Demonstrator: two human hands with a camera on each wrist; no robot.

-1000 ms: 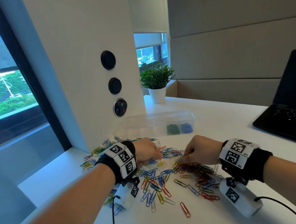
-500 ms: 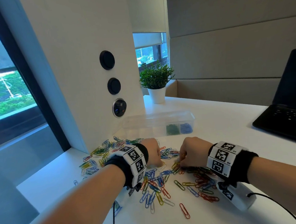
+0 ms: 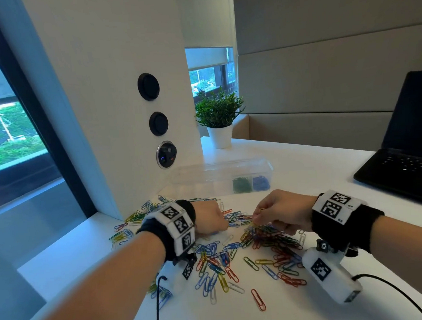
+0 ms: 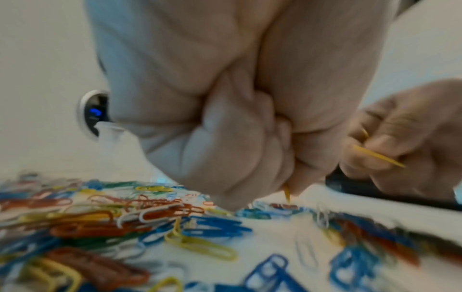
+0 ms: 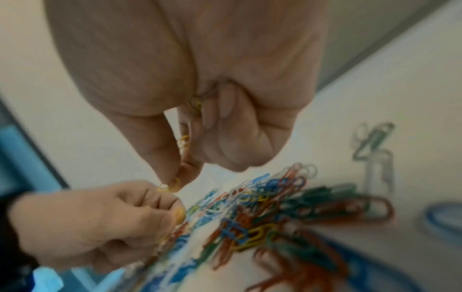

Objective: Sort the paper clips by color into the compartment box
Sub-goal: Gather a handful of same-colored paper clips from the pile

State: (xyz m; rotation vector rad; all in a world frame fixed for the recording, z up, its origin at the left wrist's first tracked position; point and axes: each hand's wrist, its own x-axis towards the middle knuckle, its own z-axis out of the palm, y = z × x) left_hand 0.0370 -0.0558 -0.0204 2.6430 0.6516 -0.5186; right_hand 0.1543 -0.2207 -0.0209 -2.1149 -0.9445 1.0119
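A loose pile of coloured paper clips (image 3: 238, 248) covers the white table in front of me. My left hand (image 3: 210, 221) is curled low over the pile and pinches a yellow clip (image 4: 287, 194) at its fingertips. My right hand (image 3: 274, 211) is raised a little above the pile, thumb and forefinger pinching a yellow clip (image 5: 172, 186), with more yellow clips tucked in its curled fingers (image 5: 195, 104). The clear compartment box (image 3: 221, 178) stands behind the pile; green clips (image 3: 241, 184) and blue clips (image 3: 260, 182) lie in its two right compartments.
A white column with round sockets (image 3: 166, 154) rises at the left behind the box. A potted plant (image 3: 219, 119) stands at the back. An open black laptop (image 3: 405, 161) sits on the right. Cables trail from both wrist cameras toward the table's front edge.
Both hands have shifted slightly within the pile. The right hand has lifted off the clips with a yellow clip in its pinch; the left stays low among the clips.
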